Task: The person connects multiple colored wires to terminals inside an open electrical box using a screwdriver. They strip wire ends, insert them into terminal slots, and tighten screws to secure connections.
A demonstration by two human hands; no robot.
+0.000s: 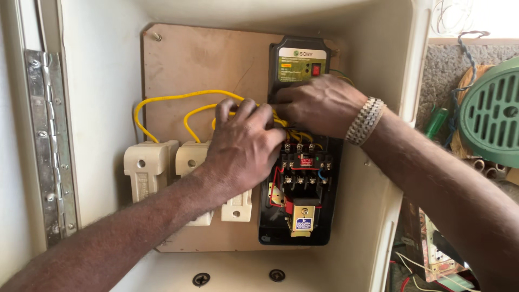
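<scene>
Inside a cream metal box (102,81) a plywood board (200,59) carries a black starter unit (297,205) with terminals and a black controller (297,59) above it. Yellow wires (162,100) loop from cream fuse blocks (146,167) to the terminals. My left hand (243,148) reaches over the fuse blocks, its fingers closed around the yellow wires near the terminals. My right hand (321,105), with a metal bracelet (366,120) on the wrist, lies across the foot of the controller, fingers down among the same wires. What its fingertips grip is hidden.
A long hinge (51,146) runs down the box's left edge. Two screw heads (201,279) sit in the box floor. Outside to the right are a green grille (494,111), a green-handled tool (435,123) and loose wires and parts (440,265).
</scene>
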